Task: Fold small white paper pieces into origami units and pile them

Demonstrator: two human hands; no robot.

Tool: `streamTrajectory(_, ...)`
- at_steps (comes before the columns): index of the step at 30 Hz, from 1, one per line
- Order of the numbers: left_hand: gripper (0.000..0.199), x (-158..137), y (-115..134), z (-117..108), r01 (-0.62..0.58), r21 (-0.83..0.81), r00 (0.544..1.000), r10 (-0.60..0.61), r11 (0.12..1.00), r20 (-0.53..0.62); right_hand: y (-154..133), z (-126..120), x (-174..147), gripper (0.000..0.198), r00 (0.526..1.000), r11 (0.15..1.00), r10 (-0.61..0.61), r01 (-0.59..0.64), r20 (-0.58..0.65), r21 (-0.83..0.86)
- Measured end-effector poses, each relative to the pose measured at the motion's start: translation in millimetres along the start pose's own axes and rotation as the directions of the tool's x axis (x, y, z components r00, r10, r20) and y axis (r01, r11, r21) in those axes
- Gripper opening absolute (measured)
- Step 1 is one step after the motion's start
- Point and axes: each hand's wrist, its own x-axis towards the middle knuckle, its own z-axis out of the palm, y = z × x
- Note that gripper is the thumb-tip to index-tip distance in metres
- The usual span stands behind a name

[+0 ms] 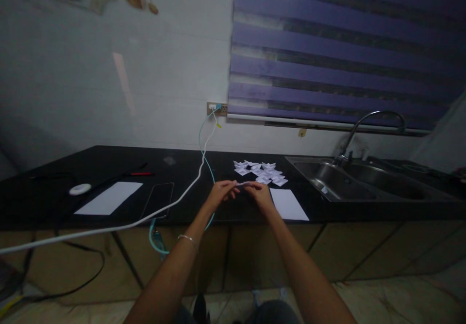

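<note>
Between my two hands is a small folded piece of white paper (241, 184), held above the front part of the black counter. The fingers of my left hand (223, 191) pinch its left end. At its right end, my right hand (259, 193) grips it the same way. The paper's exact shape is hard to make out, as the fingers cover its ends. Just beyond my hands lies a cluster of several folded white paper shapes (267, 172) with pointed tips. Beside my right wrist rests a stack or sheet of plain white paper (289, 204).
A phone (158, 200), another white sheet (110, 198), a white round object (80, 189) and a red pen (141, 174) lie to the left. A white cable (189, 188) crosses in front from the wall outlet (217, 109). On the right is a double sink (329, 173) with a tall faucet (351, 137).
</note>
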Motion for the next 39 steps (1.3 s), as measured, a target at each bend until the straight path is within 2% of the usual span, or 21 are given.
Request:
streamTrajectory(2, 0.049, 0, 0, -1, 0.003, -0.008, 1.0, -0.004, 1.0, -0.019, 1, 0, 0, 0.027, 0.999, 0.999, 0.035, -0.035, 0.019, 0.002)
streamTrajectory(5, 0.045, 1, -3, -1, -0.003, 0.015, 0.999, 0.003, 1.0, -0.034, 1, -1, 1, 0.03, 0.995, 0.992, 0.078, -0.085, 0.067, 0.095)
streamTrajectory(8, 0.048, 4, -9, -1, -0.024, -0.001, 0.999, 0.024, 1.0, -0.026, -2, -1, 2, 0.03, 0.988, 0.972, 0.086, -0.111, 0.126, 0.206)
streamTrajectory(10, 0.051, 5, -13, -1, -0.025, -0.022, 0.999, 0.025, 0.999, -0.024, -4, -1, 1, 0.033, 0.989, 0.967, 0.088, -0.113, 0.117, 0.227)
streamTrajectory(14, 0.034, 6, -16, 1, -0.034, 0.031, 0.999, 0.033, 0.999, 0.022, -5, 1, -1, 0.047, 0.99, 0.981, 0.075, -0.095, 0.119, 0.169)
streamTrajectory(16, 0.028, 5, -15, 0, -0.058, 0.058, 0.998, 0.055, 0.997, 0.044, -3, 1, -2, 0.043, 0.991, 0.992, 0.028, -0.044, 0.131, 0.116)
streamTrajectory(19, 0.03, 3, -12, 0, -0.067, 0.05, 0.997, 0.065, 0.997, 0.043, 0, 1, -1, 0.031, 0.996, 0.998, -0.02, 0.015, 0.082, 0.061)
streamTrajectory(26, 0.029, 2, -7, -2, -0.026, -0.001, 1.0, 0.026, 1.0, 0.006, -2, -1, 0, 0.025, 0.999, 0.999, -0.021, 0.02, 0.034, 0.034)
streamTrajectory(33, 0.026, 1, -2, 0, -0.003, -0.017, 1.0, 0.002, 1.0, -0.025, -3, -1, -2, 0.036, 0.995, 0.995, -0.031, 0.022, 0.098, 0.094)
streamTrajectory(39, 0.031, -2, 1, 1, -0.022, 0.027, 1.0, 0.023, 0.999, -0.013, -8, 0, -2, 0.02, 0.986, 0.992, -0.118, 0.111, 0.116, 0.064)
